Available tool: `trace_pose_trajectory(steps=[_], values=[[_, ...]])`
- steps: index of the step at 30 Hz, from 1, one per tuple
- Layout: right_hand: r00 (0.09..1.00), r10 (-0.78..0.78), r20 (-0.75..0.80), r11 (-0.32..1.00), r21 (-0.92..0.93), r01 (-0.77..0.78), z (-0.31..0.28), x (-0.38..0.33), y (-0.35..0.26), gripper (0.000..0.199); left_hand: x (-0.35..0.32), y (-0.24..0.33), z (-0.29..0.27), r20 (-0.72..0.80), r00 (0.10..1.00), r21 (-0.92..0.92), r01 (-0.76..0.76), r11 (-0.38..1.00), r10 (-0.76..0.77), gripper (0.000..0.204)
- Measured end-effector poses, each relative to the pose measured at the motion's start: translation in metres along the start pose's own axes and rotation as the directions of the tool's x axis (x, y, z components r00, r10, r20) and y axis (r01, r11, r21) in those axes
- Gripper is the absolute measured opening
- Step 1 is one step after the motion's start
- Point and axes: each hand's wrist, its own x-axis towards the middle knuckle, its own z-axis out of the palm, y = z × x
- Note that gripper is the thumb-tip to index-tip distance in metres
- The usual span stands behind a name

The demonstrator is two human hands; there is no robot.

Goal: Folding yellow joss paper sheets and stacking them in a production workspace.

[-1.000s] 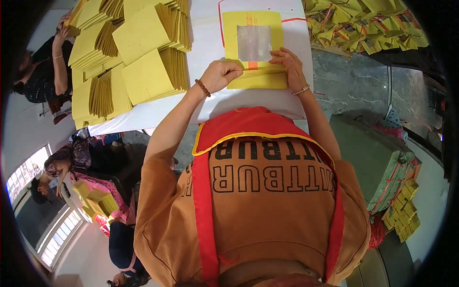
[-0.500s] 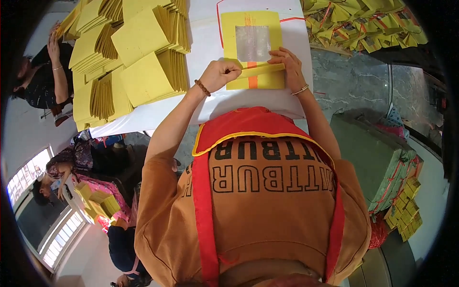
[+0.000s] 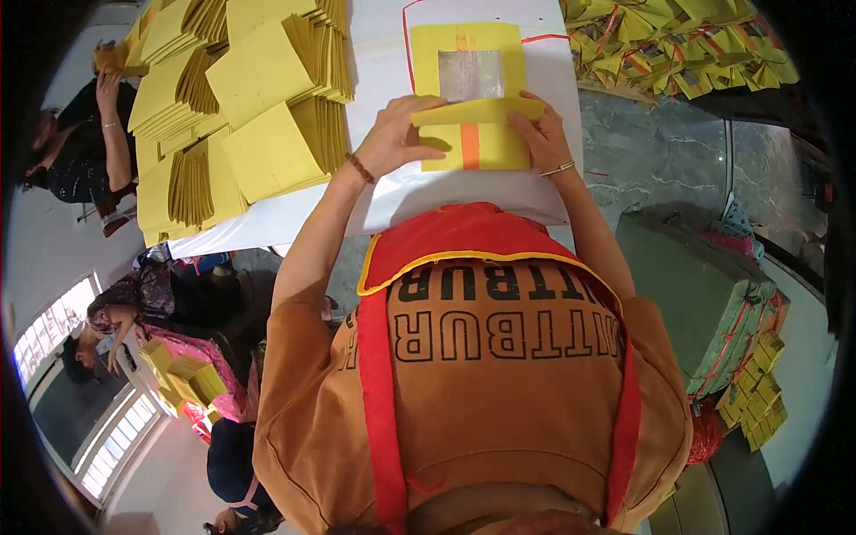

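Observation:
A yellow paper sheet (image 3: pixel 510 62) lies on the white table, with a silver square (image 3: pixel 469 73) and an orange stripe (image 3: pixel 470 147) on it. Across its nearer half a folded flap of yellow paper (image 3: pixel 481 111) stands raised between my hands. At the flap's left end is my left hand (image 3: pixel 390 135), fingers along its far side and thumb spread well apart on the near side. My right hand (image 3: pixel 542 134) pinches the other end, thumb in front and fingers behind. The flap hides part of the silver square's lower edge.
Stacks of folded yellow paper (image 3: pixel 276 143) cover the left of the white table (image 3: pixel 379 53). More yellow bundles (image 3: pixel 687 49) lie beyond its right edge. A green wrapped bale (image 3: pixel 682 285) stands at right. Another person's hand (image 3: pixel 107 94) is by the far-left stacks.
The flap has risen and looks broader. My left hand has gone from a pinch to a spread thumb and fingers, shifting slightly left. My right thumb has come onto the flap's front.

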Motion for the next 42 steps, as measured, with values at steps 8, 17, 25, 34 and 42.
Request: trace_pose_trajectory(steps=[8, 17, 25, 34, 42], values=[[0.965, -0.254, 0.067, 0.903, -0.34, 0.261, -0.004, -0.003, -0.018, 0.034, 0.008, -0.025, 0.007, -0.023, 0.991, 0.325, -0.115, 0.939, 0.129, 0.032], [0.825, -0.438, 0.356, 0.594, -0.574, 0.563, -0.028, -0.03, -0.053, 0.032, -0.034, 0.005, 0.016, 0.008, 0.979, 0.359, -0.191, 0.914, 0.202, 0.032], [0.95, 0.066, 0.305, 0.96, -0.279, 0.023, -0.019, -0.032, -0.037, 0.025, -0.034, 0.016, 0.027, -0.151, 0.985, 0.209, 0.114, 0.971, -0.083, 0.016], [0.99, 0.106, -0.095, 0.993, -0.044, -0.11, 0.008, -0.004, -0.035, 0.048, 0.004, -0.007, 0.033, -0.143, 0.795, -0.021, 0.594, 0.804, -0.59, 0.036], [0.996, -0.069, -0.065, 0.965, -0.256, 0.05, 0.009, -0.003, -0.037, 0.04, 0.008, -0.011, 0.036, -0.098, 0.709, -0.222, 0.669, 0.71, -0.698, 0.03]])
